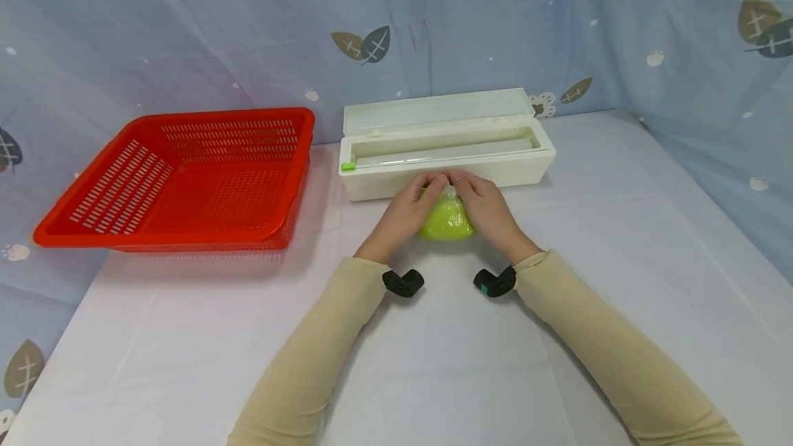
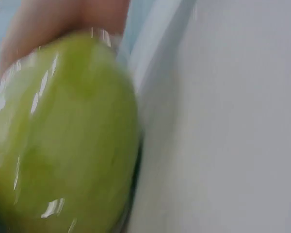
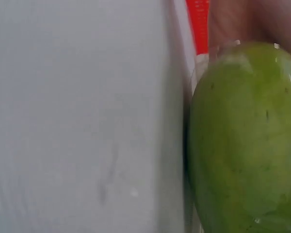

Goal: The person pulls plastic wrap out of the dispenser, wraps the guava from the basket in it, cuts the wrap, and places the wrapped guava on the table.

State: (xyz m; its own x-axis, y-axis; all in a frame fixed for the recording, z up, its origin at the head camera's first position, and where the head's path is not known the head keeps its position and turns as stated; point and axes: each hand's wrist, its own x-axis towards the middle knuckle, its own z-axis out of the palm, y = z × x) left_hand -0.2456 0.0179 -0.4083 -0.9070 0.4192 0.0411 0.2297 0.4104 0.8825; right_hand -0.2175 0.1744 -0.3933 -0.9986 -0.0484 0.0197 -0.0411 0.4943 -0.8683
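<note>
A green fruit [image 1: 447, 217], smooth and rounded, is wrapped in clear shiny film and sits low over the white table. My left hand [image 1: 409, 210] holds it from the left and my right hand [image 1: 488, 208] from the right, with fingertips meeting at the gathered film [image 1: 450, 190] on its far side. Close up in the left wrist view, the fruit [image 2: 72, 141] is blurred and glossy. Small dark specks dot the fruit [image 3: 247, 141] in the right wrist view. Directly behind the hands stands a white film dispenser box [image 1: 446, 174], its lid raised.
Inside the box lies a pale roll [image 1: 446, 151], with a small green piece [image 1: 349, 166] at the box's left front edge. A red plastic basket [image 1: 279, 229] stands at the left. A blue patterned cloth [image 1: 464, 26] hangs behind the white table [image 1: 434, 377].
</note>
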